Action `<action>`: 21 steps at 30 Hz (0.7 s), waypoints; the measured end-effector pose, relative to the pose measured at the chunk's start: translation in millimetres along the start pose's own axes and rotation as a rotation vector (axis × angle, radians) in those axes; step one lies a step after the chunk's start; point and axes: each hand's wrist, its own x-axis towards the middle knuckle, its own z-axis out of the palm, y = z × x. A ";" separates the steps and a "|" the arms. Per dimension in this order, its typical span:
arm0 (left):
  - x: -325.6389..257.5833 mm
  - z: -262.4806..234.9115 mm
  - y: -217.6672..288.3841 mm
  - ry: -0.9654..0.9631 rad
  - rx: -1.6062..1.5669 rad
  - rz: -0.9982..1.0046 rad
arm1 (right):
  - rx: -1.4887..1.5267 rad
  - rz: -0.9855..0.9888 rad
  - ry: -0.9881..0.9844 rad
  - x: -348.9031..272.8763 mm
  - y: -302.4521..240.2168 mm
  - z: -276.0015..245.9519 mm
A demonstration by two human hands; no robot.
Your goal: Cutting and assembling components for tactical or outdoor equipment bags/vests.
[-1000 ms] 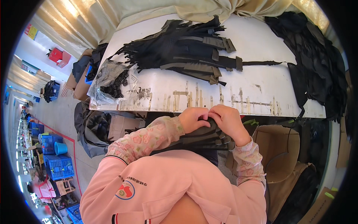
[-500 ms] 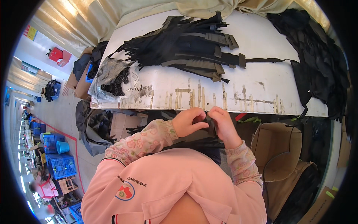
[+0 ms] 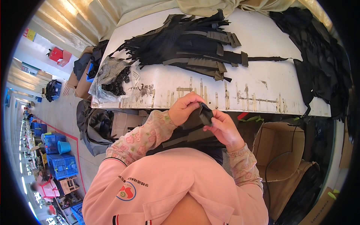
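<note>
From the head camera: my left hand [image 3: 186,108] and right hand [image 3: 224,128] are both clenched on a small black fabric piece [image 3: 200,116], held between them just below the near edge of the white table [image 3: 255,84]. A pile of black straps [image 3: 187,45] lies toward the far edge, and a clear plastic bag [image 3: 112,77] sits at its near left corner.

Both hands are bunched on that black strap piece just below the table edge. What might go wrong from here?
1. The left hand and right hand pinch the black strap piece off the white table; a slip would likely drop it toward the open cardboard box.
2. The clear bag of black parts lies at the table's near edge and might be knocked off.
</note>
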 end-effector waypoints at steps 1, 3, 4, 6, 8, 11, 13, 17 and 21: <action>1.7 0.8 1.5 0.011 -0.027 -0.011 | 0.001 -0.002 0.002 0.4 -0.6 -3.6; 2.7 0.1 7.5 0.018 -0.054 -0.023 | -0.138 -0.029 0.077 1.8 0.7 -16.1; 1.2 -1.3 13.6 -0.081 -0.008 -0.089 | -0.135 -0.029 0.079 3.4 3.9 -18.6; -0.9 2.1 14.4 -0.185 0.036 -0.158 | -1.162 -0.511 0.281 5.7 9.7 -21.0; -4.2 9.4 9.2 -0.124 0.101 -0.138 | -1.188 -0.485 0.318 4.7 3.7 -12.1; -1.0 5.2 -2.1 -0.078 0.114 -0.276 | -0.964 -0.408 0.352 6.4 0.8 -12.3; 2.2 3.1 -7.8 -0.084 0.182 -0.405 | -0.662 -0.370 0.289 9.3 -3.2 -16.4; 4.8 4.7 2.6 -0.072 0.099 -0.504 | -0.679 -0.254 0.163 7.9 -7.3 -4.9; 2.5 4.7 4.2 -0.150 0.031 -0.588 | -0.680 -0.239 0.174 5.8 -11.2 -10.3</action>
